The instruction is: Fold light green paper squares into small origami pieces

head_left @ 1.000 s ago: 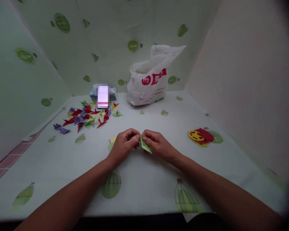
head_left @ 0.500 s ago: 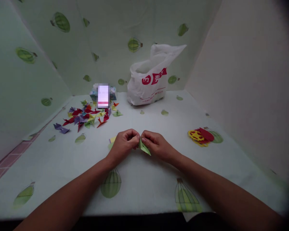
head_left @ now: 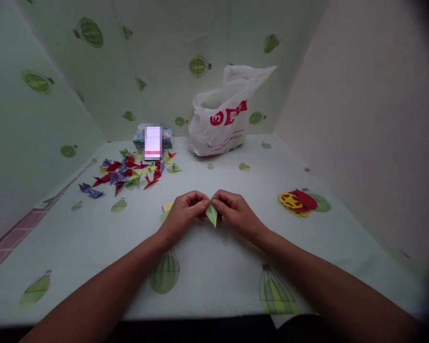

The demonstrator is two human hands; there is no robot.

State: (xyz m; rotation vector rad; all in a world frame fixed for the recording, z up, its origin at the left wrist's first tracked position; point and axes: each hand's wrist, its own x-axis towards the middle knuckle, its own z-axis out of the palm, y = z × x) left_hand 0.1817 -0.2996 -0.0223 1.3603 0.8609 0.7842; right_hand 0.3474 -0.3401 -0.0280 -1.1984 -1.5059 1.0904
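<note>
Bridging both hands (head_left: 186,211) (head_left: 236,213), green paper (head_left: 211,216)

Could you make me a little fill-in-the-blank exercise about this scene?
1. The left hand and right hand hold a folded paper coloured ____.
2. The plastic bag standing at the back is mainly ____.
3. In the picture, the colourful paper pile lies to the bag's ____.

Missing words: green; white; left.

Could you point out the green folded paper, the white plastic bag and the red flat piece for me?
Green folded paper (head_left: 211,216): head view, middle of its exposed face.
White plastic bag (head_left: 219,131): head view, front side, just below the round logo.
Red flat piece (head_left: 308,202): head view, its exposed right part.
</note>
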